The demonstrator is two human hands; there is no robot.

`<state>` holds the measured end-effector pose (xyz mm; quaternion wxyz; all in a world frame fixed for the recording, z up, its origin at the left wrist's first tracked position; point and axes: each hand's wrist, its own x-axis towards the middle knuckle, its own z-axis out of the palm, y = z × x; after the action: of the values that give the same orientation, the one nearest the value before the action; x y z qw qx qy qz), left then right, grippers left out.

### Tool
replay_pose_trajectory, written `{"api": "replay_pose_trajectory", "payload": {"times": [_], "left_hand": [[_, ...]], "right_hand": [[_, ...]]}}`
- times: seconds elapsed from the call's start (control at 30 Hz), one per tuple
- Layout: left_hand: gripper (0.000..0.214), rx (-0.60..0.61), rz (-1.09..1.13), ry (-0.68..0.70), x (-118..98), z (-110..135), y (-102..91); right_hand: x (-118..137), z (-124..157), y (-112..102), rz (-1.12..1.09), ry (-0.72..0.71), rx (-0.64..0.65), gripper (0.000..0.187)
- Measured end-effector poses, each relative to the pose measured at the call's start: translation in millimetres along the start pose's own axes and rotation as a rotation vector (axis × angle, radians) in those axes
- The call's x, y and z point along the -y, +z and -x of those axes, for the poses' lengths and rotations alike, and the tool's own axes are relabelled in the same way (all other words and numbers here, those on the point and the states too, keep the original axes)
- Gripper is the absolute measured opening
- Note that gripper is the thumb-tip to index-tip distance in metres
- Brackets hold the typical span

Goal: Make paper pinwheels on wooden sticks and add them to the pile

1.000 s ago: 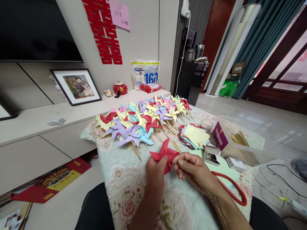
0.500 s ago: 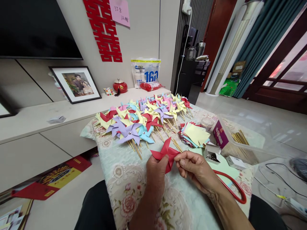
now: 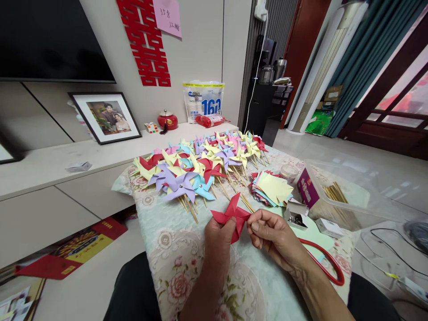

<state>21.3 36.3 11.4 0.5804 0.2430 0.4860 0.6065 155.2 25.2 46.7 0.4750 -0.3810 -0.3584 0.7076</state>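
A red paper pinwheel [image 3: 233,208] is pinched in my left hand [image 3: 219,236], the thumb pressed on its middle and the blades folded in. My right hand [image 3: 269,229] is closed in a pinch at the pinwheel's right tip; whatever lies between its fingertips is too small or hidden to make out. Just beyond the pinwheel lie several thin wooden sticks [image 3: 247,204]. To the right are a stack of coloured paper pieces [image 3: 271,187] and a small open box [image 3: 296,214] of metal pins. A red-handled tool [image 3: 329,263] lies partly behind my right forearm.
Many finished pinwheels on sticks [image 3: 180,185] cover the table's far side. A clear plastic bin [image 3: 337,214] with sticks stands at the right, near a small white box [image 3: 329,226] and a round clear container [image 3: 289,171]. Cables [image 3: 384,245] lie on the floor at right.
Both hands keep their grip, with the red pinwheel shifted very slightly to the right. Nothing else has visibly moved.
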Motion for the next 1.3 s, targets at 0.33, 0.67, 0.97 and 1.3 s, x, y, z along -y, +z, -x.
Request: {"api": "replay_pose_trajectory", "payload": {"times": [0.33,0.67,0.97,1.3], "left_hand": [[0.014,0.012,-0.01,0.017,4.5,-1.6,-3.3],[0.014,0.036,-0.004,0.033,7.9,-3.3,-5.4],[0.016,0.033,-0.004,0.017,8.5,-5.3,-4.8],[0.015,0.035,-0.015,0.015,5.8,-0.3,-3.8]], "right_hand": [[2.3,2.0,0.8,0.002,-0.007,0.018,0.028],[-2.3,1.3,-2.8,0.107,-0.031,0.062,0.029],[-4.8,0.0,-4.6,0.242,-0.105,0.05,0.032],[-5.4,0.7,-7.3,0.31,-0.113,0.02,0.028]]}}
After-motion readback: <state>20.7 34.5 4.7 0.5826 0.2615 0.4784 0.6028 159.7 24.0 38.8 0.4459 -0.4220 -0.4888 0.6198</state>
